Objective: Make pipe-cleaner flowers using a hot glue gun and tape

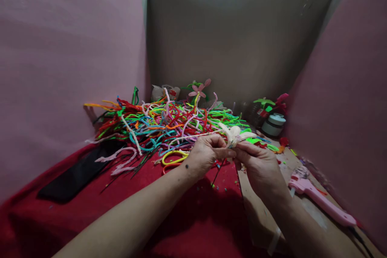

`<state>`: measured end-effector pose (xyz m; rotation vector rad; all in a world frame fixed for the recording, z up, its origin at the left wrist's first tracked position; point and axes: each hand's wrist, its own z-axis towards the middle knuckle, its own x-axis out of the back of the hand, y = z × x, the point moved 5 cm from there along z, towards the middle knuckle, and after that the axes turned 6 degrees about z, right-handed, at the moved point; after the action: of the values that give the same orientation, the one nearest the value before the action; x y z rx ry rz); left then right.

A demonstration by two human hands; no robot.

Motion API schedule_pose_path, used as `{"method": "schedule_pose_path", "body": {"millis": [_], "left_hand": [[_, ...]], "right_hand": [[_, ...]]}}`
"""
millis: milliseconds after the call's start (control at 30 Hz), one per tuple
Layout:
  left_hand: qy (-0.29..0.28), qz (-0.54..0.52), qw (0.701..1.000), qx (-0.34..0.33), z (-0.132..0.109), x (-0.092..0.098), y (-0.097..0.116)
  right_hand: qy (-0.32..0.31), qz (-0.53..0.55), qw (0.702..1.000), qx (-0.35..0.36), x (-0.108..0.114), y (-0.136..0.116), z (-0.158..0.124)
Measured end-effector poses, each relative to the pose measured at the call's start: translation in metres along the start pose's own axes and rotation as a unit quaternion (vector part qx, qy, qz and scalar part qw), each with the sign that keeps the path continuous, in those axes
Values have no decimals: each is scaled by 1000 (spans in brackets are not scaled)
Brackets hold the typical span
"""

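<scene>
Both my hands meet over the red cloth [187,217] and pinch a small cream-white pipe-cleaner flower [234,134]. My left hand [207,154] is closed, its thumb and fingers pressed on the flower's base. My right hand [258,165] is also closed on the same base from the right. A thin dark wire stem [218,172] hangs down from the flower between my hands. Just behind them lies a big heap of coloured pipe cleaners [169,125].
A pink glue gun [320,199] lies on brown cardboard at the right. A white round container [273,124] and small finished flowers [199,88] stand at the back. A black flat object [75,175] rests on the cloth at left. Pink and cardboard walls enclose the space.
</scene>
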<state>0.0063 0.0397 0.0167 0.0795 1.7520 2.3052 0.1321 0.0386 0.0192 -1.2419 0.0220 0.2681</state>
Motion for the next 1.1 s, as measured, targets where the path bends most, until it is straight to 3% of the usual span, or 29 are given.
{"method": "schedule_pose_path", "body": {"millis": [367, 633, 833, 1100], "left_hand": [[-25, -2, 999, 44, -2, -1, 0], [-37, -46, 993, 104, -3, -4, -9], [-81, -68, 990, 88, -6, -10, -8], [-49, -73, 991, 97, -6, -9, -16]], "right_hand": [[-57, 59, 996, -38, 0, 8, 2], [-62, 133, 986, -86, 0, 17, 4], [-84, 171, 974, -120, -4, 15, 5], [-105, 179, 967, -151, -2, 22, 3]]}}
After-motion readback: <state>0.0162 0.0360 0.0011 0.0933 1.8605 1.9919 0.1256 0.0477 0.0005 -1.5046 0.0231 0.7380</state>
